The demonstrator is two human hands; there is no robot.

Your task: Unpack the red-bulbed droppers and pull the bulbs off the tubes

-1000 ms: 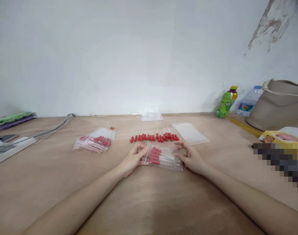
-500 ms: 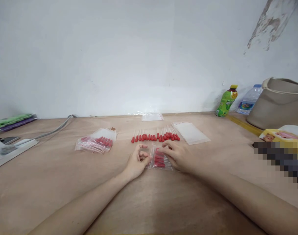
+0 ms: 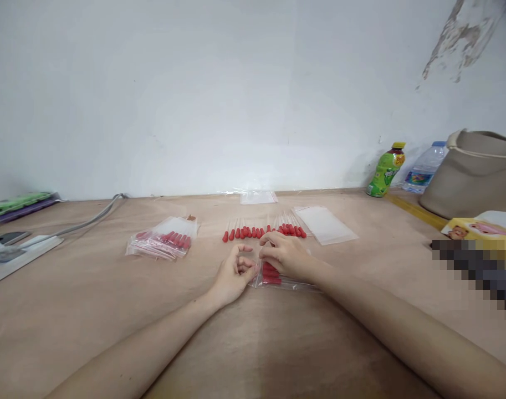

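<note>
A clear zip bag (image 3: pixel 296 286) lies in front of me, its opening toward the left. Inside it are several droppers with red bulbs (image 3: pixel 271 274), stacked with the bulbs at the opening. My left hand (image 3: pixel 235 275) pinches the bag's left edge between thumb and finger, the other fingers curled. At the top corner of the opening is my right hand (image 3: pixel 292 256), fingers bent and closed on the bag's edge; it covers part of the bag. Just beyond, a row of loose red-bulbed droppers (image 3: pixel 244 233) lies with stems pointing to the wall.
Filled zip bags (image 3: pixel 153 247) are piled at left. Flat bags (image 3: pixel 327 227) lie right of the row, another bag (image 3: pixel 259 197) by the wall. A green bottle (image 3: pixel 386 170), a clear bottle (image 3: pixel 421 169) and a beige bucket (image 3: pixel 471 180) stand at right; a grey cable (image 3: pixel 98 219) runs at left.
My right hand has moved up and left, from over the bulbs to the top of the bag's opening. My left hand stays at the bag's edge.
</note>
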